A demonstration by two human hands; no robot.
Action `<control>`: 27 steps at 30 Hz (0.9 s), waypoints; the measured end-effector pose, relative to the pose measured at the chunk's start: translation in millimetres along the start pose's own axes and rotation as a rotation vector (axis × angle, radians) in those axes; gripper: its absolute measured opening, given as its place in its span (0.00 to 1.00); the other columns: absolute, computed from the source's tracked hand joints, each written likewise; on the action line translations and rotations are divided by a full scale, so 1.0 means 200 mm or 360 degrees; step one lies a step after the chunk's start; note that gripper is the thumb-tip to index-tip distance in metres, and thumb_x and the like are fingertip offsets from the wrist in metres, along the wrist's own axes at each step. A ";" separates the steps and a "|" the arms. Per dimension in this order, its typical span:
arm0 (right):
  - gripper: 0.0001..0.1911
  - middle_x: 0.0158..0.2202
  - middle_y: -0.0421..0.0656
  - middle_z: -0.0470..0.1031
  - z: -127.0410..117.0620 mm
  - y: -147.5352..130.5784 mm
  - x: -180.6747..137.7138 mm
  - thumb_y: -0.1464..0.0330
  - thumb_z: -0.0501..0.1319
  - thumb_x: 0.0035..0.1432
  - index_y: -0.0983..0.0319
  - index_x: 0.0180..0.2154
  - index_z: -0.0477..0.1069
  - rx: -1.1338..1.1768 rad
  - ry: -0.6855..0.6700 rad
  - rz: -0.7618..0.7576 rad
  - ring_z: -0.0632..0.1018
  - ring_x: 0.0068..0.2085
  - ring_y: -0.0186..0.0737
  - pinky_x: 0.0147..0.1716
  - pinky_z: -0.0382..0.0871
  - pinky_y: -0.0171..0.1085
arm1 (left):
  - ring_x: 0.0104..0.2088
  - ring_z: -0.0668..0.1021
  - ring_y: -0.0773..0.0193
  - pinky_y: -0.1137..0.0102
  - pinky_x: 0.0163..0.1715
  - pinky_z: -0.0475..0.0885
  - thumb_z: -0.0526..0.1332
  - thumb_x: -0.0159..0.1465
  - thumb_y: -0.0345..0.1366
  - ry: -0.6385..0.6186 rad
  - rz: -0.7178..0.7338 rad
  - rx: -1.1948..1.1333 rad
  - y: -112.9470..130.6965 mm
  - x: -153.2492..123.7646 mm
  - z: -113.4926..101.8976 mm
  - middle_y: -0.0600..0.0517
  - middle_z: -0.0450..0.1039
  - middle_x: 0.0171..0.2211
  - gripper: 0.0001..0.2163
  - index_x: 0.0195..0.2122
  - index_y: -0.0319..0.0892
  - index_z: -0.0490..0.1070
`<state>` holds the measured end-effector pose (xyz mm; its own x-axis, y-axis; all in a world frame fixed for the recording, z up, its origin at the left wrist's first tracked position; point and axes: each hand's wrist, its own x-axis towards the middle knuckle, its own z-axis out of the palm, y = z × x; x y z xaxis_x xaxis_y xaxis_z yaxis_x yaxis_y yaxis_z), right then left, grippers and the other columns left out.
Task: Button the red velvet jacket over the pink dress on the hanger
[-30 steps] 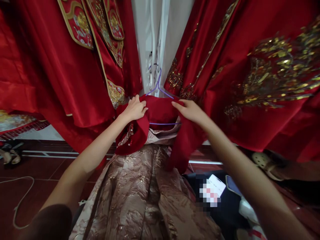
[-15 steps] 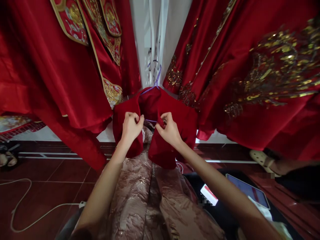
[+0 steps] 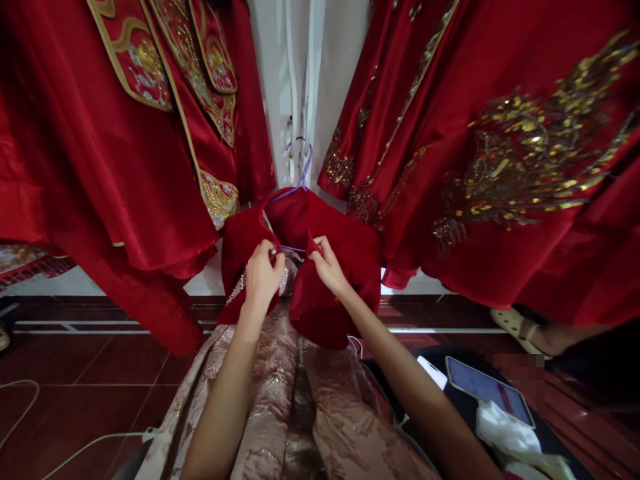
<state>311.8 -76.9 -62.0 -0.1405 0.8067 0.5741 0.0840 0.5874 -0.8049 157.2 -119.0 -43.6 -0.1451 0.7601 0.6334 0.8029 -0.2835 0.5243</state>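
A dark red velvet jacket (image 3: 345, 267) hangs on a purple wire hanger (image 3: 303, 175) in front of me, over a pinkish-gold brocade skirt (image 3: 280, 400). My left hand (image 3: 263, 277) pinches the jacket's left front edge, fingers closed. My right hand (image 3: 327, 267) pinches the right front edge, fingers closed. The two hands hold the front edges close together at the chest.
Red satin robes with gold embroidery hang at left (image 3: 100, 147) and right (image 3: 500, 153). A white wall (image 3: 305, 87) shows between them. On the dark red tiled floor (image 3: 75, 360) lie a white cable (image 3: 90, 445), a tablet (image 3: 487, 389) and a phone (image 3: 433, 371). A sandalled foot (image 3: 515, 325) is at right.
My hands moved from the jacket's shoulders down to its front edges and drew them together. The view shifted, bringing the tablet into sight.
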 end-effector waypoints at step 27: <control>0.08 0.33 0.38 0.71 0.01 -0.06 0.06 0.67 0.57 0.50 0.59 0.35 0.67 0.0451 -0.0333 0.0248 0.72 0.38 0.34 0.44 0.66 0.36 | 0.35 0.77 0.69 0.71 0.39 0.74 0.62 0.54 0.36 0.0031 -0.0713 -0.1761 -0.01 -0.17 0.17 0.54 0.70 0.34 0.13 0.38 0.43 0.61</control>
<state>307.2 -73.6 -45.9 -0.3482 0.8370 0.4221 -0.1514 0.3941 -0.9065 180.1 -123.9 -84.9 -0.3016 0.9137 0.2725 -0.2541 -0.3526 0.9006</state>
